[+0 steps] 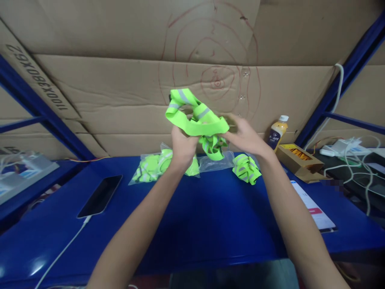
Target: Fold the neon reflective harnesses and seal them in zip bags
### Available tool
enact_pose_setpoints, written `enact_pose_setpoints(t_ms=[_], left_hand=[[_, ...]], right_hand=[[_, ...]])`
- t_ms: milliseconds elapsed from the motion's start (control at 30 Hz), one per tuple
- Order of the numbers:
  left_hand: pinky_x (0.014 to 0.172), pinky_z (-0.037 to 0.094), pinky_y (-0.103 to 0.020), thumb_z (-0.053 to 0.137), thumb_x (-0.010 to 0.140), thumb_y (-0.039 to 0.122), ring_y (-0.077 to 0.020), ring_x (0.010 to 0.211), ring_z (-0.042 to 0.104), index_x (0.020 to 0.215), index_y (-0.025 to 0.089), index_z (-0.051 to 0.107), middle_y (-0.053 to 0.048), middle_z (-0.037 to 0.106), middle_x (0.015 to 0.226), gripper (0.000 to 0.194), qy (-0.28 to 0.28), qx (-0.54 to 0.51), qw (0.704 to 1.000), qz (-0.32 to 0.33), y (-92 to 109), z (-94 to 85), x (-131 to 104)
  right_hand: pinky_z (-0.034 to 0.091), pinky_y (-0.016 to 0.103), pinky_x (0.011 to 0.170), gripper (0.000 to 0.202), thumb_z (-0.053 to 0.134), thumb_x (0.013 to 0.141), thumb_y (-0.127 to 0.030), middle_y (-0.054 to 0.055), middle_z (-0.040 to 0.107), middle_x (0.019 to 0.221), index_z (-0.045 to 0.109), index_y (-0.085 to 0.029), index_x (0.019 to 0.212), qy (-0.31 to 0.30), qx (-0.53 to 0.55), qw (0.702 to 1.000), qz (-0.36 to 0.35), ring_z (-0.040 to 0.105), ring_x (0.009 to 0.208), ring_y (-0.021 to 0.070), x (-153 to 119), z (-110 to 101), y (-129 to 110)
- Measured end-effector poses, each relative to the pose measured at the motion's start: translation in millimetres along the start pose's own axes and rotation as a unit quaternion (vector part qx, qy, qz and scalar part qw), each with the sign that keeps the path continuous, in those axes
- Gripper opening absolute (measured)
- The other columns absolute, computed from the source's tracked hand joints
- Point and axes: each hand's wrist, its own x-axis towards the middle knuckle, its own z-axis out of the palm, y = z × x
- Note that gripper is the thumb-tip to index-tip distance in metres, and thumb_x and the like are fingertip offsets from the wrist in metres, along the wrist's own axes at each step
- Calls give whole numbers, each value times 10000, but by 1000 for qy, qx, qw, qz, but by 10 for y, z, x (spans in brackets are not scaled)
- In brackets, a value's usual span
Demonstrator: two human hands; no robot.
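Observation:
A neon-yellow reflective strap (207, 127) with grey stripes is held up above the table, partly looped, with a crumpled part dangling underneath. Around its lower left side my left hand (184, 147) is closed, its fingers mostly hidden by the fabric. My right hand (245, 135) grips the right end, thumb in front and fingers behind. Below, on the table, lie similar straps in clear plastic bags (150, 166), an empty-looking clear bag (215, 162) and a loose bundled reflective strap (246, 168).
On the blue table (210, 224) are a phone (100, 196) with a white cable at left and a lit phone or tablet (313, 206) at right. A bottle (277, 132) and an open cardboard box (299, 160) stand at the back right. Cardboard (120, 84) walls the back.

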Motion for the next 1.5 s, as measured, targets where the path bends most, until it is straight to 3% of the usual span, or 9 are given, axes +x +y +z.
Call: enact_pose_setpoints(t_ms=[133, 333, 600, 800, 900, 1033, 1167, 1333, 1500], left_hand=[[1180, 535, -413, 823, 870, 493, -325, 1428, 629, 1199, 244, 727, -88, 736, 1406, 423, -54, 27, 998, 35, 128, -18, -12], [1110, 567, -427, 839, 848, 484, -329, 1318, 697, 1166, 211, 752, -114, 766, 1354, 428, -60, -28, 995, -72, 108, -54, 28], [968, 586, -376, 773, 759, 287, -270, 1132, 734, 1032, 212, 768, -60, 798, 1188, 283, -58, -46, 990, -118, 70, -117, 58], [931, 589, -326, 694, 965, 341, -214, 1069, 730, 930, 227, 758, -51, 775, 1063, 136, 129, 19, 991, 18, 21, -175, 106], [982, 604, -343, 745, 1000, 463, -209, 1067, 746, 1059, 233, 781, -64, 796, 1111, 241, 60, 80, 988, 116, 99, -180, 121], [978, 638, -361, 811, 955, 540, -231, 1096, 774, 1191, 245, 763, -77, 800, 1198, 380, -60, 97, 981, 154, 176, -164, 120], [966, 639, -358, 777, 997, 456, -223, 1063, 779, 1162, 238, 767, -67, 808, 1155, 274, -62, 149, 965, 208, 180, -216, 109], [968, 613, -372, 723, 1027, 289, -234, 1052, 782, 1082, 233, 769, -54, 828, 1089, 91, -42, 274, 906, 320, 220, -347, 129], [979, 606, -364, 645, 1043, 176, -237, 1085, 786, 1054, 218, 736, -71, 828, 1148, 101, -105, 326, 863, 372, 319, -347, 102]], right_hand=[[557, 414, 1024, 405, 702, 914, -430, 93, 793, 1334, 784, -196, 1234, 16, 33, 997, -64, 721, 1146, 290, 52, 55, 70], [554, 377, 873, 493, 738, 870, -663, 76, 831, 1072, 796, -192, 1004, 71, 127, 989, 14, 722, 1024, 285, 76, 50, 213], [589, 389, 956, 555, 680, 911, -721, 77, 803, 1251, 750, -235, 1170, 165, 143, 975, 43, 729, 1135, 277, 100, 92, 237], [540, 432, 1133, 389, 686, 975, -507, 101, 783, 1362, 759, -211, 1218, 145, 113, 981, -67, 708, 1277, 304, 104, 76, 188], [552, 455, 1122, 336, 638, 978, -367, 101, 789, 1367, 766, -210, 1244, 117, 66, 981, -140, 725, 1262, 315, 93, 95, 165], [555, 468, 1111, 444, 595, 908, -197, 107, 783, 1376, 747, -225, 1324, 99, -8, 975, -200, 730, 1261, 314, 75, 148, 167], [553, 495, 1094, 542, 604, 854, -179, 118, 762, 1380, 722, -226, 1381, 113, -67, 965, -227, 719, 1239, 324, 83, 160, 193], [445, 581, 1262, 810, 785, 820, -264, 140, 574, 1653, 564, -266, 1599, -26, -114, 972, -206, 554, 1514, 373, 8, -142, 95], [408, 629, 1318, 970, 893, 860, -412, 95, 488, 1742, 429, -332, 1708, -179, -110, 969, -134, 505, 1577, 387, -249, -633, -165]])
